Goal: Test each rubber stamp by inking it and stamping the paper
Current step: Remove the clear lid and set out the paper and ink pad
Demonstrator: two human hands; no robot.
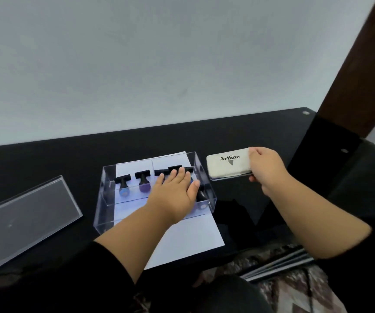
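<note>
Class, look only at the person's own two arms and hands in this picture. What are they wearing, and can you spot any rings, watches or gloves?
Both the left hand and the right hand are bare: no gloves, rings or watch visible. Each forearm is uncovered, and a black sleeve begins near the elbow on the left arm; the right arm has a dark sleeve too.

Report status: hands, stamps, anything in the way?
Left hand open, reaching into clear box over stamps. Right hand grips closed ink pad. Box sits on the paper, covering part of it.
</note>
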